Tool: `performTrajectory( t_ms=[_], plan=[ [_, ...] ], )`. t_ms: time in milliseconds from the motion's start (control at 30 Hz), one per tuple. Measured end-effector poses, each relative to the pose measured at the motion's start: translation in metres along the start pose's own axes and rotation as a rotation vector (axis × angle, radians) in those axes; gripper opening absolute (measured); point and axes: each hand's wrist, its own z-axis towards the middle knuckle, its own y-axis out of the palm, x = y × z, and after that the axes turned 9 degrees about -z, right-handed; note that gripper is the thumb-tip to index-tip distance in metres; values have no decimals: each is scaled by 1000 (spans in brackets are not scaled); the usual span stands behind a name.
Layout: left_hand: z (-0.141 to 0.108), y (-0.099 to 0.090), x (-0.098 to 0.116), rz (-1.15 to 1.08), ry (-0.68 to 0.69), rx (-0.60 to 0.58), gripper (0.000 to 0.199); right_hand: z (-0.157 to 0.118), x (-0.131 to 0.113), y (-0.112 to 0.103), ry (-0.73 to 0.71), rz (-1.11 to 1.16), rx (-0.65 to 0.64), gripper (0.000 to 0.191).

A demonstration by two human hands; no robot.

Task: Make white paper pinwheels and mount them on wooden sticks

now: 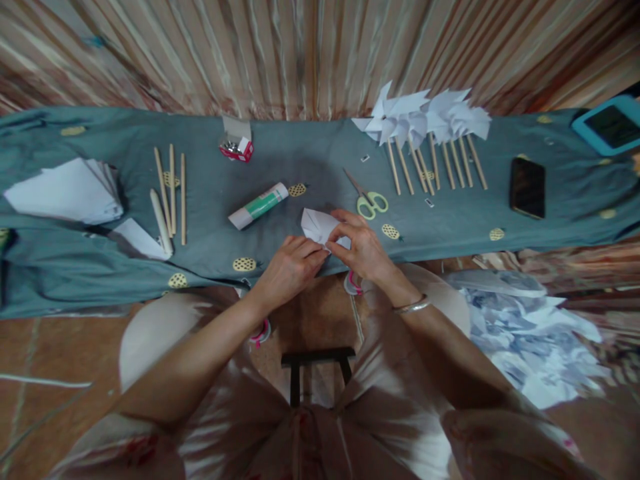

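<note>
A small folded piece of white paper point(316, 225) is between my two hands, close to the near edge of the cloth-covered table. My left hand point(295, 267) has its fingers closed at the paper's lower left edge. From the other side, my right hand point(361, 247) pinches the paper between thumb and fingers. Just beyond it lie scissors point(371, 203) with pale green handles. A glue stick point(259, 205) with a green label rests to the left of the paper.
Paper pinwheels point(425, 117) on wooden sticks lie at the back right, with a black phone point(528, 188) beyond. Leftward are a red box of pins point(237, 148), loose sticks point(173, 193) and a white paper stack point(65, 192). Paper scraps point(535, 340) fill the floor at right.
</note>
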Motion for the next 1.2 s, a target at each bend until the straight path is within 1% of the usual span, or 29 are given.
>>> performTrajectory(
  t_ms=[167, 333, 600, 867, 1067, 1200],
  plan=[
    [0, -1, 0, 6, 3, -4, 16, 0, 0, 1, -8, -17, 7, 4],
    [1, -2, 0, 9, -12, -37, 17, -2, 1, 2, -24, -28, 22, 3],
    [0, -1, -2, -20, -18, -35, 18, -4, 0, 1, -83, -70, 10, 13],
    [0, -3, 0, -20, -23, -45, 21, -19, -11, -2, -135, -220, -55, 30],
    [1, -2, 0, 2, -35, -51, 23, -20, -21, 2, -141, -261, -91, 31],
    [0, -1, 0, -7, -40, -59, 23, -16, -23, 6, -139, -220, -99, 30]
  ],
)
